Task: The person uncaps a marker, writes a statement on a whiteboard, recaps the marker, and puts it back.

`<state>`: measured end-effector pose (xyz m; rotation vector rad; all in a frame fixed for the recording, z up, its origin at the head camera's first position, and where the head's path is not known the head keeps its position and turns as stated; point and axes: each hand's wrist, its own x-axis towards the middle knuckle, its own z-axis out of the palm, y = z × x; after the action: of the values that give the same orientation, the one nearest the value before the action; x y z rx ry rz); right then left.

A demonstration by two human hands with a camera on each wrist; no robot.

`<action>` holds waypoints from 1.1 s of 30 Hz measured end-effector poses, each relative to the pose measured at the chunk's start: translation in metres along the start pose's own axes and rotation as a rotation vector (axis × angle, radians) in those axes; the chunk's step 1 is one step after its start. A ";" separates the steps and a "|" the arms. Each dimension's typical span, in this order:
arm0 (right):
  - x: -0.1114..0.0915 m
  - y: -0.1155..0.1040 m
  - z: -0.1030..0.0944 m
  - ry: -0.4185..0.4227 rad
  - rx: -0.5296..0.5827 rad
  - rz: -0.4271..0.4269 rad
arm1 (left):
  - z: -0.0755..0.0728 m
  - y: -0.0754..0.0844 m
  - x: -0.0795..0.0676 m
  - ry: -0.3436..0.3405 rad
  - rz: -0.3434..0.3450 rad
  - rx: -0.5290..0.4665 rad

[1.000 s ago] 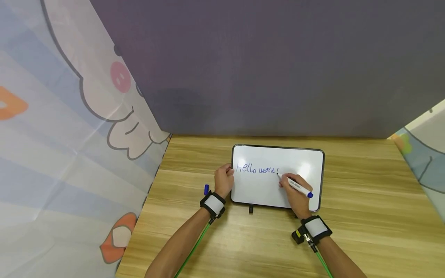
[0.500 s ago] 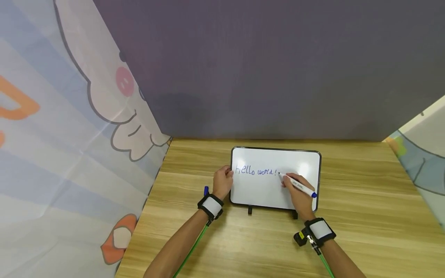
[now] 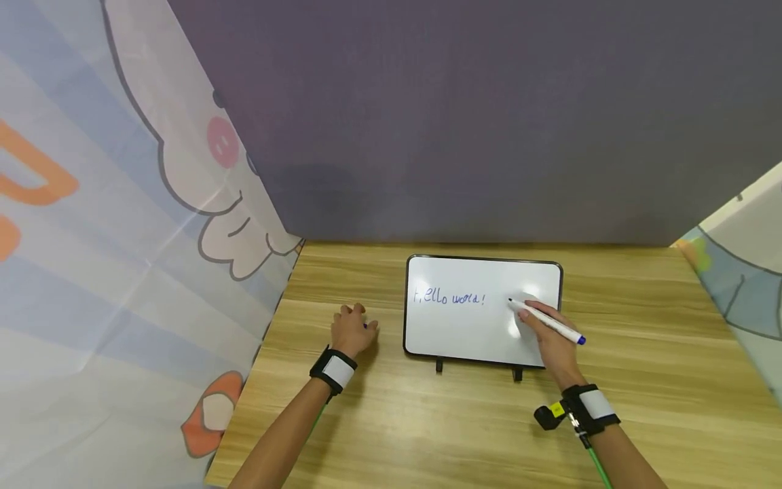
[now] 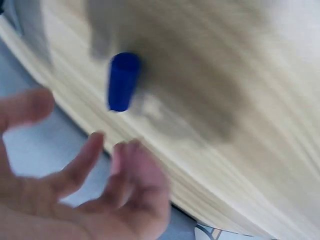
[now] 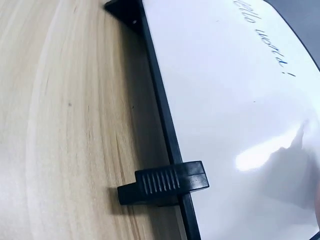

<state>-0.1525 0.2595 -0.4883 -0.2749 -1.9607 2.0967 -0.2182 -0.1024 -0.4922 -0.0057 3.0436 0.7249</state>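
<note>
A white marker with a blue end (image 3: 559,327) is pinched in my right hand (image 3: 552,343), its dark tip pointing left at the whiteboard. Whether the tip touches the surface I cannot tell. The black-framed whiteboard (image 3: 467,333) bears "Hello world!" in blue handwriting (image 3: 449,297). To the left of the board, my left hand (image 3: 351,333) is spread above the blue marker cap (image 4: 123,82), which is mostly hidden in the head view. In the left wrist view the fingers are apart and clear of the cap. Only a sliver of the right hand shows in the right wrist view.
Black feet (image 3: 518,373) clip onto the board's lower edge, one seen close in the right wrist view. A grey panel (image 3: 458,122) rises behind the wooden table (image 3: 427,428). A cartoon-printed sheet (image 3: 122,305) hangs at the left.
My left hand has left the board's left edge and moved left over the cap. My right hand has drawn the marker to the right, away from the exclamation mark.
</note>
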 end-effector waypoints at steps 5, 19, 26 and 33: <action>-0.002 0.000 -0.003 -0.072 0.212 -0.035 | 0.006 -0.009 -0.007 -0.084 -0.036 0.050; -0.002 0.014 -0.006 -0.244 0.573 -0.219 | 0.014 -0.019 -0.004 -0.059 -0.074 -0.022; 0.015 0.072 -0.024 -0.234 0.412 -0.207 | 0.020 -0.024 -0.005 -0.041 0.042 -0.085; 0.014 0.084 -0.025 -0.162 0.281 -0.166 | 0.022 -0.029 -0.007 -0.119 0.134 -0.178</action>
<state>-0.1631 0.2827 -0.5733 0.1116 -1.6718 2.3059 -0.2111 -0.1187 -0.5250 0.2325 2.8782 0.9654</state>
